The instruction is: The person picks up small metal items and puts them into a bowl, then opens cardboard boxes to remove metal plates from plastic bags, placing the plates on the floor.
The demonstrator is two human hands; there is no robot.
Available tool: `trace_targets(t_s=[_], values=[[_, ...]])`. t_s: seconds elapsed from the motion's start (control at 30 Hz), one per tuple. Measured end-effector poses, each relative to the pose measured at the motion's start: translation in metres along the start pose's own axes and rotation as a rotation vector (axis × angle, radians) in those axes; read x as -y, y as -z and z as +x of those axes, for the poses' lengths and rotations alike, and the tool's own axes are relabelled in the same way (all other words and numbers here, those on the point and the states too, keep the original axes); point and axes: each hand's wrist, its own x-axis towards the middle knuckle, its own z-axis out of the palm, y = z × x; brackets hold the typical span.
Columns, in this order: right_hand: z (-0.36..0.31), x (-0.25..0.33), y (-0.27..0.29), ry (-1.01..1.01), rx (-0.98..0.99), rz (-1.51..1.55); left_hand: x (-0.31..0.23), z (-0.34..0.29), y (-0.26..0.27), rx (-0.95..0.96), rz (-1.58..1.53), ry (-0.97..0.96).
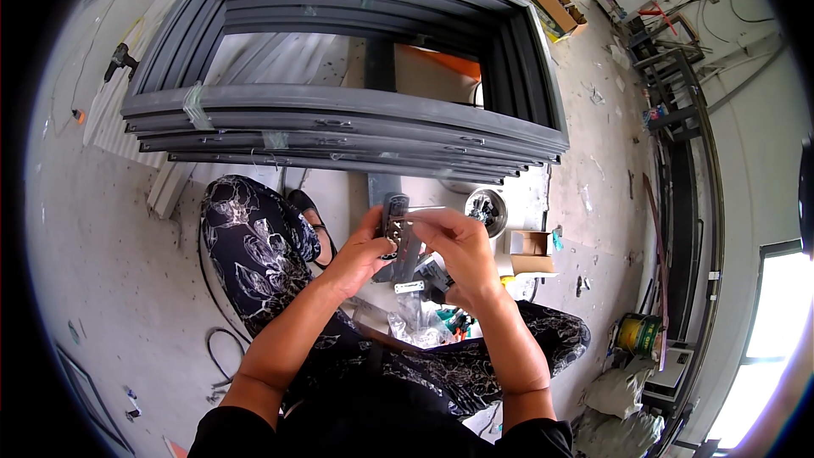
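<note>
In front of my lap, my left hand (359, 261) is closed round a dark grey, long, rounded hardware piece (395, 206). Small pale details show on its face near the thumb. My right hand (462, 248) is close beside it, fingers pinched on a thin, clear plastic piece (424, 211) at the hardware piece's edge. The fingertips partly hide both things. Below the hands lie a small white labelled part (409, 287) and crumpled clear plastic bags (415, 327).
Beyond my hands stands a stack of grey window frames (339, 100) with tape on it. On the right are a round metal bowl (501, 222) of small parts and an open cardboard box (532, 265). A power drill (121, 60) lies at far left.
</note>
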Motion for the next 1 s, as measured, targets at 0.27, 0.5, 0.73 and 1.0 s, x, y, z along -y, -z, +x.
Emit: trace_targets(t_s=[0.27,0.5,0.73,1.0], values=[[0.022,0.000,-0.001,-0.002,0.022,-0.051,-0.010,-0.001,-0.008,0.115,0.032,0.035],[0.028,-0.003,0.001,-0.019,-0.011,-0.117,-0.011,-0.001,-0.007,0.205,-0.047,0.060],[0.024,-0.004,-0.004,-0.018,-0.085,-0.081,-0.014,0.000,-0.010,0.184,-0.067,0.097],[0.022,-0.005,-0.011,0.083,-0.149,-0.129,-0.012,0.001,-0.007,0.183,-0.143,0.173]])
